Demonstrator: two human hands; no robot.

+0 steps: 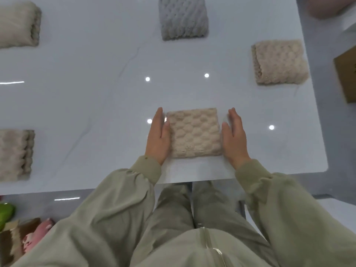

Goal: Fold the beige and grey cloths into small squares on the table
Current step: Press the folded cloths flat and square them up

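Hands: left hand and right hand lie flat, fingers straight, pressing the two sides of the cloth.
Beige cloth: folded to a small square between the hands, on the tabletop near its front edge.
Beyond the hands: another beige square far right, a grey one straight ahead.
Left of the hands: two more beige folds.
Risk: uneven side pressure could buckle the plush layers or slide the square off the edge.

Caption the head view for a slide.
The left hand and right hand, fingers straight, flank a folded beige cloth on the white table; a folded grey cloth lies beyond.
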